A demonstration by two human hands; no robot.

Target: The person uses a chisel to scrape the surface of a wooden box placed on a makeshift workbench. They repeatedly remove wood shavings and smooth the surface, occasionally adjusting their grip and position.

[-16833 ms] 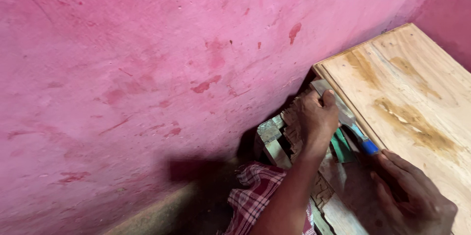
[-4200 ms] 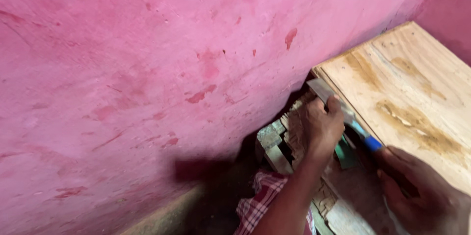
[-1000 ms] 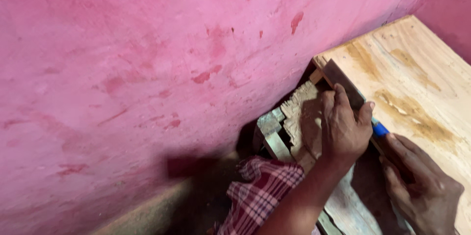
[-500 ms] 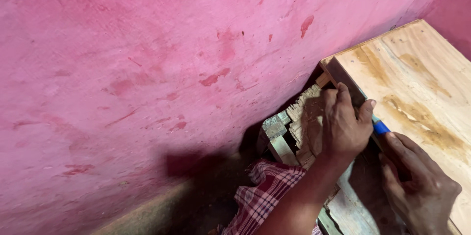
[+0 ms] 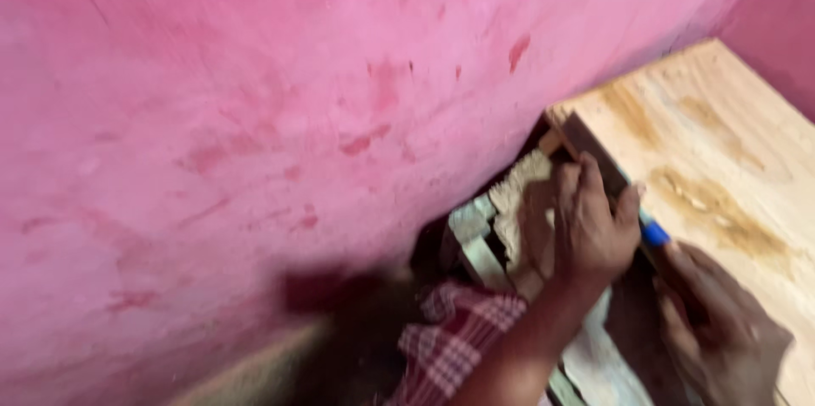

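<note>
The person is standing close to a pink painted wall (image 5: 255,117) with darker red stains on it, and is working at the edge of a plywood board (image 5: 722,151) that is lying beside the wall. The picture is a little blurred.

The left hand (image 5: 590,232) is resting on a dark narrow strip of wood (image 5: 586,139), which is lying along the edge of the plywood board, near the corner at the wall. Its grip is curled over this strip, the fingers pressing down and the thumb on the board side.

The right hand (image 5: 722,334) is lower, near the bottom right corner, just beside the left one. Its grip is closing around a tool with a blue handle (image 5: 655,234); only a short blue part is showing between the two hands, and I cannot tell what kind of tool it is.

Under the left hand, pale wooden slats (image 5: 475,240) and a rough light piece of wood (image 5: 522,194) are lying in the dark gap between wall and board. A sleeve of red and white checked cloth (image 5: 458,342) is covering the left arm.
</note>
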